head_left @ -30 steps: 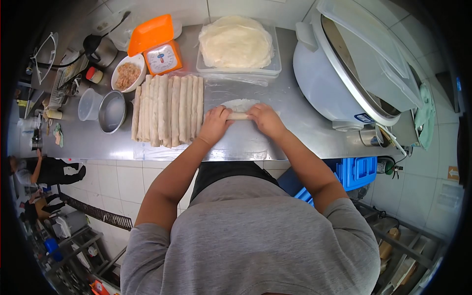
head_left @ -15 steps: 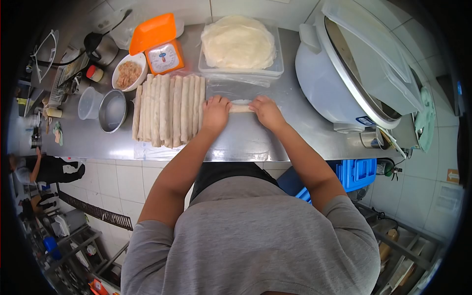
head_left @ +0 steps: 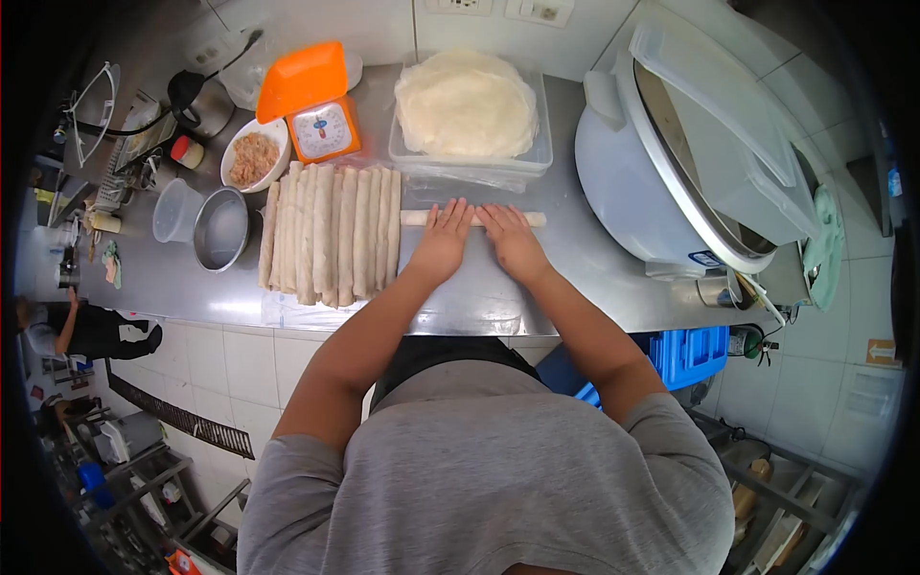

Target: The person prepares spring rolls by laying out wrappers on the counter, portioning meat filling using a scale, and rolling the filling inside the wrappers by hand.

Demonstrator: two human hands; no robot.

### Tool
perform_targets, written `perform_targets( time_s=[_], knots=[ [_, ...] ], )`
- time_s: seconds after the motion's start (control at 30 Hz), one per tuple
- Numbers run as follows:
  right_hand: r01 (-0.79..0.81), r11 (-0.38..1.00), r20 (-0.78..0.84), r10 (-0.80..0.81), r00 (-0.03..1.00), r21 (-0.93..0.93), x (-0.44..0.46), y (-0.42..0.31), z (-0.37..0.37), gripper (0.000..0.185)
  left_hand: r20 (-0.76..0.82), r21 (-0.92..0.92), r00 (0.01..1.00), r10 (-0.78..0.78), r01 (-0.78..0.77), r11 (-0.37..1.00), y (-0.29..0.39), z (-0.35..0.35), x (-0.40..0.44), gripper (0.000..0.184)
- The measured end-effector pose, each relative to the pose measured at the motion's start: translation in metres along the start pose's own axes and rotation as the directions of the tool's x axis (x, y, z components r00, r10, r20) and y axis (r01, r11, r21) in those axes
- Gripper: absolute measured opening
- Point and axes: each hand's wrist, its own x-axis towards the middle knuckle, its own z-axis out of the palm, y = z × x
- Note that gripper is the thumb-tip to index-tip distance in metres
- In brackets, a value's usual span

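Observation:
A long, pale filled wrapper roll (head_left: 527,219) lies crosswise on the steel table. My left hand (head_left: 441,240) rests flat on the roll's left half with fingers stretched out. Just beside it, my right hand (head_left: 513,244) lies flat across the right half, its fingers extended too. Both ends of the roll show past my hands; the middle is partly covered. To the left, finished-looking rolls (head_left: 331,235) are stacked side by side on plastic. Thin round wrappers (head_left: 465,105) form a pile in a clear plastic container (head_left: 546,125) beyond my hands.
A white bowl (head_left: 279,132) of pinkish filling (head_left: 253,159) stands by an orange kitchen scale (head_left: 323,129). Near them are a metal bowl (head_left: 221,228) and a clear tub (head_left: 176,211). A large white lidded vessel (head_left: 623,172) occupies the right side. Another person (head_left: 91,331) is at far left.
My hands have gone from gripping a short roll at its ends to lying flat and closer together on it. The roll now looks longer, reaching out both sides. The view has tilted slightly upward.

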Motion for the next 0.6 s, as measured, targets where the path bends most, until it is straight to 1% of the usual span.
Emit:
perform_targets(
  time_s=[0.07, 0.1, 0.17, 0.2, 0.23, 0.27, 0.3, 0.33, 0.37, 0.43, 0.47, 0.5, 0.53, 0.57, 0.6],
  knots=[
    [-0.064, 0.996, 0.046, 0.062, 0.997, 0.055, 0.015, 0.005, -0.011, 0.047, 0.051, -0.016, 0.999, -0.007, 0.008, 1.000, -0.012, -0.002, 0.015, 0.053],
    [-0.065, 0.994, 0.055, 0.060, 0.997, 0.092, 0.019, 0.013, -0.011, 0.042, 0.163, -0.021, 0.983, -0.086, 0.090, 0.996, -0.014, -0.017, 0.020, 0.051],
    [-0.056, 0.986, 0.066, 0.046, 0.997, 0.160, 0.027, 0.041, -0.008, 0.032, 0.366, -0.007, 0.901, -0.233, 0.253, 0.967, -0.017, -0.070, 0.034, 0.047],
    [-0.250, 0.908, 0.230, 0.179, 0.957, 0.336, 0.031, 0.042, -0.026, 0.028, 0.455, -0.259, 0.860, -0.231, 0.376, 0.890, -0.028, -0.088, 0.036, 0.046],
    [-0.445, 0.767, 0.407, 0.262, 0.875, 0.462, 0.030, 0.035, -0.050, 0.025, 0.534, -0.476, 0.823, -0.193, 0.482, 0.736, -0.044, -0.106, 0.034, 0.045],
    [-0.462, 0.729, 0.426, 0.255, 0.868, 0.505, 0.024, 0.032, -0.068, 0.025, 0.595, -0.642, 0.794, -0.126, 0.563, 0.521, -0.054, -0.126, 0.035, 0.044],
    [-0.477, 0.689, 0.444, 0.246, 0.862, 0.546, 0.016, 0.026, -0.084, 0.024, 0.496, -0.803, 0.862, -0.104, 0.501, 0.322, -0.050, -0.151, 0.031, 0.047],
    [-0.507, 0.589, 0.456, 0.249, 0.855, 0.629, 0.010, 0.015, -0.099, 0.026, 0.389, -0.911, 0.916, -0.099, 0.398, 0.104, -0.038, -0.174, 0.019, 0.049],
    [-0.535, 0.474, 0.476, 0.249, 0.843, 0.699, 0.003, 0.003, -0.109, 0.028, 0.278, -0.961, 0.941, -0.194, 0.270, -0.064, -0.012, -0.191, 0.011, 0.042],
    [-0.504, 0.291, 0.462, 0.204, 0.863, 0.813, -0.004, -0.022, -0.117, 0.029, 0.150, -0.960, 0.925, -0.349, 0.052, -0.276, 0.036, -0.194, 0.015, 0.029],
    [-0.488, 0.192, 0.458, 0.183, 0.870, 0.851, -0.006, -0.032, -0.115, 0.030, 0.126, -0.943, 0.909, -0.398, -0.014, -0.332, 0.053, -0.191, 0.020, 0.025],
    [-0.378, 0.246, 0.333, 0.206, 0.920, 0.892, -0.007, -0.041, -0.112, 0.036, 0.105, -0.919, 0.889, -0.445, -0.084, -0.385, 0.062, -0.191, 0.023, 0.021],
    [-0.183, 0.450, 0.078, 0.241, 0.967, 0.874, -0.002, -0.056, -0.122, 0.038, 0.075, -0.955, 0.881, -0.467, -0.071, -0.288, 0.066, -0.194, 0.025, 0.015],
    [0.002, 0.638, -0.182, 0.216, 0.959, 0.770, -0.002, -0.072, -0.137, 0.041, 0.045, -0.980, 0.872, -0.488, -0.057, -0.192, 0.072, -0.200, 0.026, 0.013],
    [0.158, 0.790, -0.421, 0.137, 0.897, 0.593, -0.002, -0.088, -0.153, 0.044, 0.017, -0.994, 0.863, -0.505, -0.038, -0.098, 0.079, -0.204, 0.027, 0.015]
  ],
)
